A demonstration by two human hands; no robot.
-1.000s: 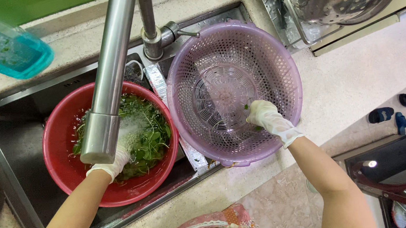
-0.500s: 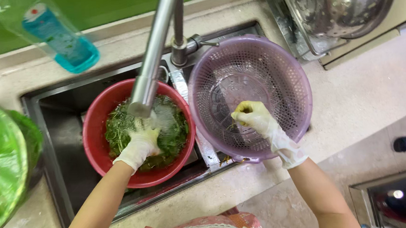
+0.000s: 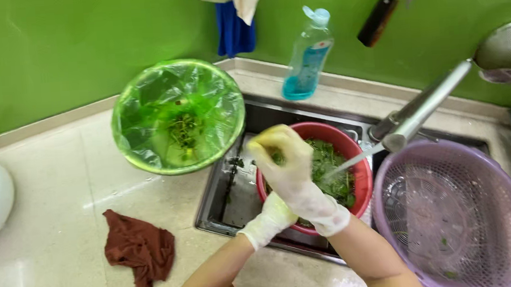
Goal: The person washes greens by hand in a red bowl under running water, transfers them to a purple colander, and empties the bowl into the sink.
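Right hand [image 3: 290,165], gloved, is raised over the red basin [image 3: 362,175] of leafy greens [image 3: 329,171] in the sink [image 3: 235,193], fingers loosely curled, can't tell if they grip anything. Left hand [image 3: 272,215], gloved too, sits at the basin's near rim under the right forearm; fingers hidden, grip unclear. Faucet [image 3: 427,106] runs water into the greens; purple colander [image 3: 452,213] just right of the basin, green-lined bowl [image 3: 178,116] on the bench to the left.

Left hand [image 3: 271,219] half hidden behind the right hand [image 3: 293,174] — purple colander [image 3: 452,219] cut off at edge
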